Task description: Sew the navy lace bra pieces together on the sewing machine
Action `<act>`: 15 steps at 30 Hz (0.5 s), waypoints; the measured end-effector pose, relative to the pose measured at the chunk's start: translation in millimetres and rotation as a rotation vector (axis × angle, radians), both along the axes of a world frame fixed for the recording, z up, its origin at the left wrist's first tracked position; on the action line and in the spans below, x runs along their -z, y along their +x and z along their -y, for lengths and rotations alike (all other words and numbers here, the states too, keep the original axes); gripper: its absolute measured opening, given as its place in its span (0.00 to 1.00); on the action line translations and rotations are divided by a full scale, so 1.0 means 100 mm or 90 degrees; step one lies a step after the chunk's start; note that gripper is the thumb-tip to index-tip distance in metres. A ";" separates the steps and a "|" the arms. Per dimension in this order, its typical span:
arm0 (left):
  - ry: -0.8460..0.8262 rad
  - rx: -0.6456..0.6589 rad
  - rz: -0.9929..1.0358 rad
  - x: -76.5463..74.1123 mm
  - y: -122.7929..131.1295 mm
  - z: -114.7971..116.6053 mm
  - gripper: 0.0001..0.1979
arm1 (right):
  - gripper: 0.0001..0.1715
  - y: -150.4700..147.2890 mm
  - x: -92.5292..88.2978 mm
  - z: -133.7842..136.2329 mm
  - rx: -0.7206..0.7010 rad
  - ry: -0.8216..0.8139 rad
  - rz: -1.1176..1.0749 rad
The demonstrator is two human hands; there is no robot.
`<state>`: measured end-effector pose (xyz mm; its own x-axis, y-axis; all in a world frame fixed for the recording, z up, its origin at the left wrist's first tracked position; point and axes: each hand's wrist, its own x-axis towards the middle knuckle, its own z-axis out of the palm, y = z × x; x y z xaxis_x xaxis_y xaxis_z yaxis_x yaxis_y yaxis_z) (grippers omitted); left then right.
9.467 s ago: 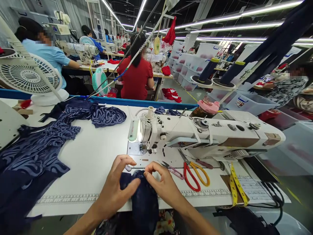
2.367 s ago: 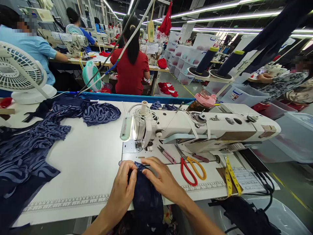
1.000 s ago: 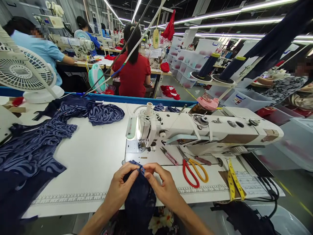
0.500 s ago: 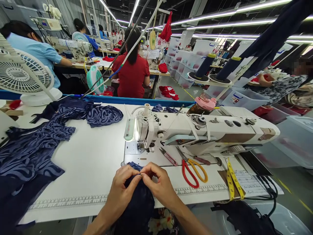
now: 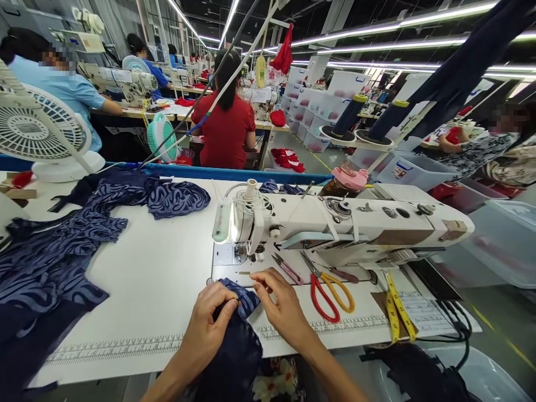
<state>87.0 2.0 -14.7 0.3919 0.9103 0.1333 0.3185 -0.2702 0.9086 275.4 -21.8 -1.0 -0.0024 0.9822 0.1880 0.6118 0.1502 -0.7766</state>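
A navy patterned fabric piece (image 5: 240,343) hangs over the table's front edge, its lighter swirled part lying near the sewing machine's plate. My left hand (image 5: 209,315) pinches the cloth between thumb and forefinger. Just right of it, my right hand (image 5: 282,307) is apart from the pinched spot, its thumb and forefinger separated with nothing visible between them. Ahead of both hands stands the white sewing machine (image 5: 305,220), its needle area lit. Thread snips (image 5: 288,269) and scissors (image 5: 330,287) with red and yellow handles lie right of my right hand.
More navy patterned fabric (image 5: 62,245) covers the table's left side. A yellow tape measure (image 5: 393,307) lies over paper at the right. A white fan (image 5: 42,125) stands at the back left. Beyond the table, a person in a red top (image 5: 224,125) sits working.
My right hand has let go of the cloth and moved right and slightly up, its fingers parting. The left hand keeps its pinch, and more of the lighter swirled fabric shows between them.
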 end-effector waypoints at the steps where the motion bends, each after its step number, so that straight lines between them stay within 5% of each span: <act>1: 0.007 0.003 -0.001 0.02 -0.01 0.00 0.14 | 0.11 -0.01 0.01 -0.01 -0.007 0.005 0.035; 6: -0.011 0.026 0.031 0.11 -0.05 0.05 0.13 | 0.13 -0.08 0.09 -0.04 -0.051 -0.037 0.087; 10: -0.025 0.044 0.088 0.15 -0.09 0.09 0.12 | 0.18 -0.11 0.13 -0.07 -0.050 -0.112 -0.050; 15: -0.040 0.099 0.100 0.07 -0.17 0.06 0.11 | 0.07 -0.13 0.08 -0.11 -0.062 -0.189 -0.245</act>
<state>70.1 -4.3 -22.1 0.5066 0.8493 0.1481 0.1310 -0.2456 0.9605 262.4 -11.2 -8.9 -0.0820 0.9921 -0.0953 0.2671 -0.0702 -0.9611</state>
